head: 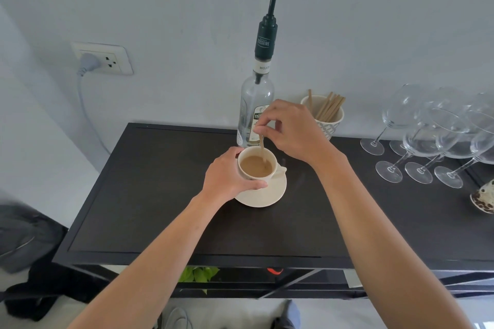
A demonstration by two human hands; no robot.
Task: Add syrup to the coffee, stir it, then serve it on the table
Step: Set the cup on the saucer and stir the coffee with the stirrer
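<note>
A cream cup (pixel 272 160) of milky coffee stands on a cream saucer (pixel 267 196) on the dark table (pixel 160 208). My left hand (pixel 230 175) wraps the cup's left side. My right hand (pixel 291 128) pinches a thin wooden stir stick (pixel 263 149) whose lower end dips into the coffee. Just behind the cup stands a clear syrup bottle (pixel 255 104) with a tall dark pump on top.
A patterned cup of wooden stir sticks (pixel 324 115) sits behind my right hand. Several wine glasses (pixel 427 139) crowd the table's right side, with a spotted dish (pixel 485 197) at the right edge. A wall socket and cable (pixel 103 60) are at the left.
</note>
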